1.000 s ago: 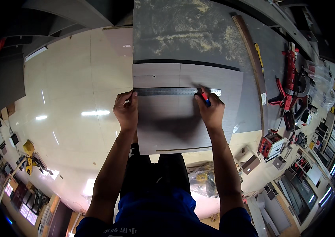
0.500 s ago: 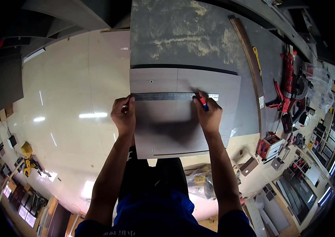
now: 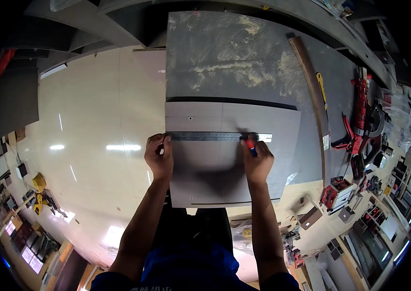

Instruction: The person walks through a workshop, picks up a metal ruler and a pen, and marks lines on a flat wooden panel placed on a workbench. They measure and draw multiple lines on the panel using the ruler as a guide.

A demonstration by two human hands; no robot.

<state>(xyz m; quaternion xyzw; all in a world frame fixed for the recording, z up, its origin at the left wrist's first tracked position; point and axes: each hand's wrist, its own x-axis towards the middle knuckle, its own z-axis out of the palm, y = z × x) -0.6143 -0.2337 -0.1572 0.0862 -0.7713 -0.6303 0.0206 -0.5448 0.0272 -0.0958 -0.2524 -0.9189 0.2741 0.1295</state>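
Set apart from each other, the left hand (image 3: pixel 159 154) pinches the left end of a steel ruler (image 3: pixel 205 137) and the right hand (image 3: pixel 258 157) grips a red-and-blue pen (image 3: pixel 251 145) near its other end. At mid-frame, the ruler's long axis runs left to right, almost level, across a grey panel (image 3: pixel 276 160). Beyond spread a dust-streaked dark counter (image 3: pixel 205 43) at upper centre, a glossy pale surface (image 3: pixel 89 116) at left, and red tools (image 3: pixel 359 114) at right.
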